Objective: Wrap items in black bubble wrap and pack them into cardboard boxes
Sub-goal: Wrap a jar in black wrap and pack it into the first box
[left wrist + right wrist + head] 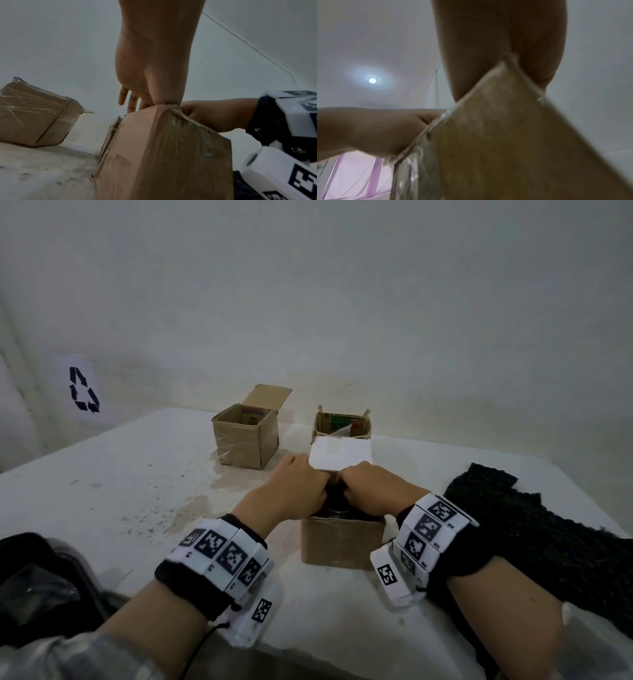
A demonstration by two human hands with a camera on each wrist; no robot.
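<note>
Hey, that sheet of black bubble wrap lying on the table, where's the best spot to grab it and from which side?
Probably pinch the black bubble wrap at its near left edge, coming in from the left with the right hand. It lies flat and limp beside the near box, so an exposed edge lifts easiest.

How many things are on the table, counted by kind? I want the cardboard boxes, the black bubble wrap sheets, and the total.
Cardboard boxes: 3 (near box under both hands, back left box, back right box)
Black bubble wrap sheets: 1 (loose sheet at the right)
Total: 4
</note>
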